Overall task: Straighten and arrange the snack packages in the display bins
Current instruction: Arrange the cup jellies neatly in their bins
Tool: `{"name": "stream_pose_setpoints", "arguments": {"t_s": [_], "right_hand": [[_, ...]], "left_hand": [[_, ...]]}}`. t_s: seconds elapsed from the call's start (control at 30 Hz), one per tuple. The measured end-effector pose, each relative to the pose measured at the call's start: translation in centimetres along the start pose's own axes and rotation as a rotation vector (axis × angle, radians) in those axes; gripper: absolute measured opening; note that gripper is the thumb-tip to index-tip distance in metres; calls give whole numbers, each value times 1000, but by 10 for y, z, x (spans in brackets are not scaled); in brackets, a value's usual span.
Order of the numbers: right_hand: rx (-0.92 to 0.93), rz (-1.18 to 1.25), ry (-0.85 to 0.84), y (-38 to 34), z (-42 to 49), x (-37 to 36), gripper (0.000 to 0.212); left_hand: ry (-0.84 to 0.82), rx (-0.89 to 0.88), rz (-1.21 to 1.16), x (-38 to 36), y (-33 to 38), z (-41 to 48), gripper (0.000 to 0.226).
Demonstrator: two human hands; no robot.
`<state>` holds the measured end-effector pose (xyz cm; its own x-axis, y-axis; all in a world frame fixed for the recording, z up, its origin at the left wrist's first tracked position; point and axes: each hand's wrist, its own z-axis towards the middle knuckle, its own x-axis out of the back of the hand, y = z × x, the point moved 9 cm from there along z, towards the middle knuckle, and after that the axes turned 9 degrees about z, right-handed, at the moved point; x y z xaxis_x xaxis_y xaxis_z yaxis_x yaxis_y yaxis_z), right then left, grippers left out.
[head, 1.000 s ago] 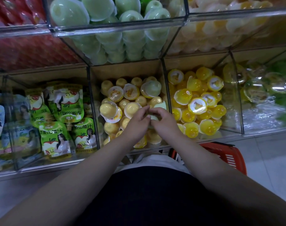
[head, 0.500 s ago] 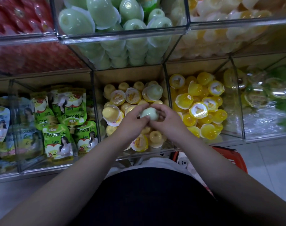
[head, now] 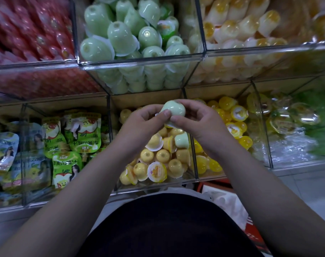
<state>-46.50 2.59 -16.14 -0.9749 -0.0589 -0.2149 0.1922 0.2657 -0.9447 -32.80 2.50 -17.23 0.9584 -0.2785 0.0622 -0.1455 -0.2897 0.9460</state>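
Hands, left [head: 139,120] and right [head: 198,119], pinch one pale green plastic jelly cup [head: 173,109] above the clear bin of yellow jelly cups [head: 158,156], likely a stray being sorted out.

Shop aisle, dim indoor light, glare streaks on the clear acrylic. Two tiers of clear dividers [head: 201,34] fixed to a shelf unit with a pale front ledge [head: 297,168]. Light grey tiled floor [head: 313,191] lower right, a red basket [head: 250,232] standing on it just below the ledge.
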Motion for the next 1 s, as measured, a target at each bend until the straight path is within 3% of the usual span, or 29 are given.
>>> {"name": "stream_pose_setpoints", "arguments": {"t_s": [0.37, 0.83, 1.0], "right_hand": [[141, -7, -60, -62, 4, -16, 37], [312, -121, -59, -123, 34, -23, 38], [383, -264, -21, -142, 49, -22, 44]], "left_hand": [[51, -186, 18, 15, 60, -2, 21], [201, -425, 305, 40, 136, 11, 23], [294, -497, 434, 48, 155, 25, 28]]}}
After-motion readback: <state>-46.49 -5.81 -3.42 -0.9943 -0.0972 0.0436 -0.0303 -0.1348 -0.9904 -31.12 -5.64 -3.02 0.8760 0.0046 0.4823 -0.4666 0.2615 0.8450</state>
